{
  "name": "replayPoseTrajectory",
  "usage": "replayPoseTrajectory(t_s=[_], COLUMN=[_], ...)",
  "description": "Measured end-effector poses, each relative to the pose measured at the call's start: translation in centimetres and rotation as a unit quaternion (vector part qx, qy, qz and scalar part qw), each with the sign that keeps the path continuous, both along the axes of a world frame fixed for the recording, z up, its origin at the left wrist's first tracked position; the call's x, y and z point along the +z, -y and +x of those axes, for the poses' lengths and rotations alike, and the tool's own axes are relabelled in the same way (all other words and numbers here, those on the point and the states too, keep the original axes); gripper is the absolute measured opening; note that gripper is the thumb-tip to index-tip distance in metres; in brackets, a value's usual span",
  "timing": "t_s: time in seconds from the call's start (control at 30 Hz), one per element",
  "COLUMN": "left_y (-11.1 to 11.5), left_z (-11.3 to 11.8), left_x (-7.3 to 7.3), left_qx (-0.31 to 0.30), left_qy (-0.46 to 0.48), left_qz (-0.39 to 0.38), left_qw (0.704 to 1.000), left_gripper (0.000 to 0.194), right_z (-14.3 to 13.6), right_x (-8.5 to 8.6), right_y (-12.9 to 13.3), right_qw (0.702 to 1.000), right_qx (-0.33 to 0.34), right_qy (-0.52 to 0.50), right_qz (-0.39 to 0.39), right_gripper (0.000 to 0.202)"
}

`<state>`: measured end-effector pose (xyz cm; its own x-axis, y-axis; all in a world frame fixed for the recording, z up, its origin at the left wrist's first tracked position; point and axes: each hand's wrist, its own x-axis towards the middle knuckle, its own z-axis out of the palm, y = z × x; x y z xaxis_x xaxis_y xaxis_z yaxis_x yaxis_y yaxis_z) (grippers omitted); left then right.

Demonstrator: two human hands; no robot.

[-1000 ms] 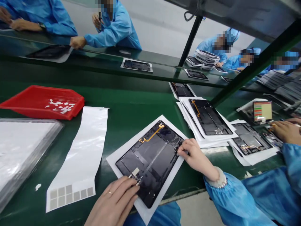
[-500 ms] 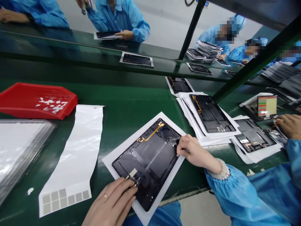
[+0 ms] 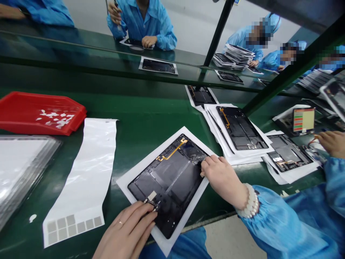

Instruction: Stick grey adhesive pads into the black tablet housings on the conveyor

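A black tablet back housing (image 3: 172,180) lies open side up and slanted on a white sheet (image 3: 122,180). An orange flex cable (image 3: 172,153) runs along its upper left part. My left hand (image 3: 132,226), with a ring on one finger, lies with outstretched fingers over the housing's lower left edge, fingertips beside a small circuit board (image 3: 153,202). At the right edge of the housing my right hand (image 3: 218,174) has its fingers curled and pressed together. Whatever they pinch is hidden beneath them.
On the left are a red bin (image 3: 43,111) with white scraps, a label strip (image 3: 86,162) and clear trays (image 3: 24,169). More housings (image 3: 242,129) are stacked on the right, near a co-worker's hand (image 3: 332,142). A green post (image 3: 293,64) slants above. People in blue sit across.
My right hand has turned and its fingers have curled in more at the housing's edge. My left hand stays in place. Across the bench, a co-worker has lowered a tablet part to the table.
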<state>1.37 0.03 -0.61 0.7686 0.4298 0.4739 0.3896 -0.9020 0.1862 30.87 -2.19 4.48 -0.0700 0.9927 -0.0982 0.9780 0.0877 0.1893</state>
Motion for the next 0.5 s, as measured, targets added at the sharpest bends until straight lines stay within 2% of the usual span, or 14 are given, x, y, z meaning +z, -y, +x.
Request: replayPoseTrajectory(t_s=[0.17, 0.23, 0.33, 0.43, 0.5], left_y=[-0.1, -0.1, -0.1, -0.4, -0.4], left_z=[-0.2, -0.3, -0.3, -0.4, -0.5], left_x=[-0.2, -0.2, -0.2, -0.5, -1.1], left_qx=[-0.015, -0.013, -0.01, -0.01, -0.013], left_qy=[-0.003, 0.003, 0.019, 0.032, 0.04], left_qz=[0.038, 0.046, 0.04, 0.025, 0.023], left_qw=[0.999, 0.999, 0.999, 0.999, 0.999], left_gripper=[0.03, 0.032, 0.035, 0.038, 0.036], right_z=[2.8, 4.1, 4.8, 4.1, 3.5], right_x=[1.1, 0.9, -0.6, -2.2, -2.6], right_y=[-1.5, -2.3, -3.2, -3.4, -3.4], right_qw=[0.986, 0.98, 0.976, 0.98, 0.981], right_qx=[-0.045, -0.071, -0.103, -0.078, -0.062], right_qy=[-0.153, -0.186, -0.159, -0.141, -0.138], right_qz=[-0.057, 0.0, 0.105, 0.113, 0.121], right_gripper=[0.014, 0.017, 0.019, 0.016, 0.02])
